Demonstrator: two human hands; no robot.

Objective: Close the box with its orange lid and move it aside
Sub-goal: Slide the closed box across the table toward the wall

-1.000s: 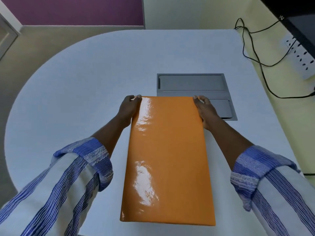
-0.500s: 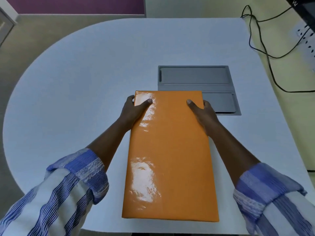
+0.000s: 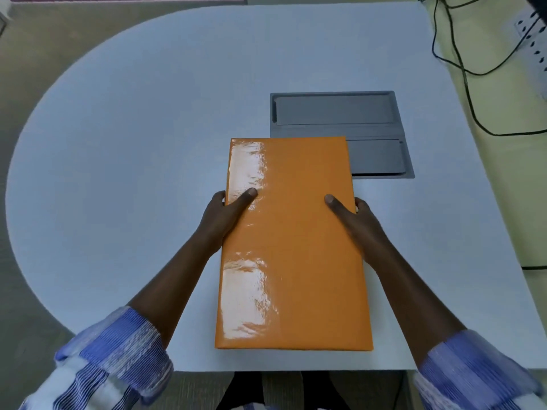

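pale table (image 3: 124, 149) with a round left end, grey inset panel (image 3: 337, 113) at the back, cables (image 3: 461, 63) off its right edge. orange lid (image 3: 293, 247) lies flat at the near edge, long axis running away from me. my left hand (image 3: 225, 214) and right hand (image 3: 358, 220) clasp its long sides, thumbs on top.

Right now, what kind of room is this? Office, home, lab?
Probably an office or meeting room. The white table has a grey flip-lid cable panel set into its top, a white power strip is on the wall, and black cables trail beside it.

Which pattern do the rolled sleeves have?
Blue and white stripes on both sleeves, best seen in the head view.
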